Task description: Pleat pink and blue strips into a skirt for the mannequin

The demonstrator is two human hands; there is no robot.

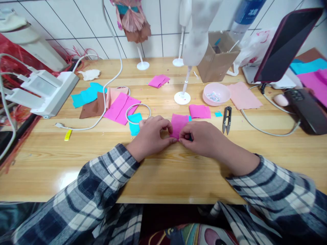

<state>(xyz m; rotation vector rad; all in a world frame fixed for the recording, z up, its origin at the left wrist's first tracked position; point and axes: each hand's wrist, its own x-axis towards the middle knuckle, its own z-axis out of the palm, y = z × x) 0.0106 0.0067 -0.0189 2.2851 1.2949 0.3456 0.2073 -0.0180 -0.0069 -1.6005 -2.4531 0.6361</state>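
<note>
A small magenta piece of crepe paper (179,121) lies on the table between my hands, a bit of blue showing at its right edge. My left hand (157,133) pinches its near edge with thumb and fingers. Close beside it, my right hand (198,137) pinches the same edge, its fingers curled. Just left of my left hand, a silver ring (138,113) partly overlaps a blue paper piece (134,126). Another magenta piece (200,111) lies beyond my right hand, and black thread snips (227,119) rest to its right.
A pink bowl of beads (216,94), a white mannequin stand (182,98) and a cardboard box (217,56) stand at the back. A white cable (112,80) crosses stacked paper (122,108) at left. A power strip (55,95) is far left; phones (288,44) are at right.
</note>
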